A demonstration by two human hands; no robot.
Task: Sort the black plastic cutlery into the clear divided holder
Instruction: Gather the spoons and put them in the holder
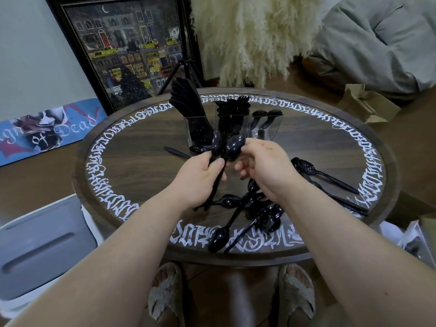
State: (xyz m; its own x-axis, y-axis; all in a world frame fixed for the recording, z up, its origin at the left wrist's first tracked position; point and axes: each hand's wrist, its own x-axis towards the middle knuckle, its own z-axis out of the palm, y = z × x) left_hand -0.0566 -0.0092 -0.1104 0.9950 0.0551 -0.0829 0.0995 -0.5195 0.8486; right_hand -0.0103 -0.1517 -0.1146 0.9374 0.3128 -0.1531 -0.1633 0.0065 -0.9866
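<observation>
My left hand grips a bunch of black plastic spoons by their handles, bowls pointing up. My right hand pinches the bowl of one spoon at the top of that bunch. Just behind the hands stands the clear divided holder. Its left compartment holds knives, the middle one forks, the right one two spoons. A heap of loose black spoons lies on the table under my right wrist.
The round dark wooden table has white lettering around its rim. More loose cutlery lies at the right, one piece left of the holder. A framed picture, pampas grass, a grey bin and a paper bag surround the table.
</observation>
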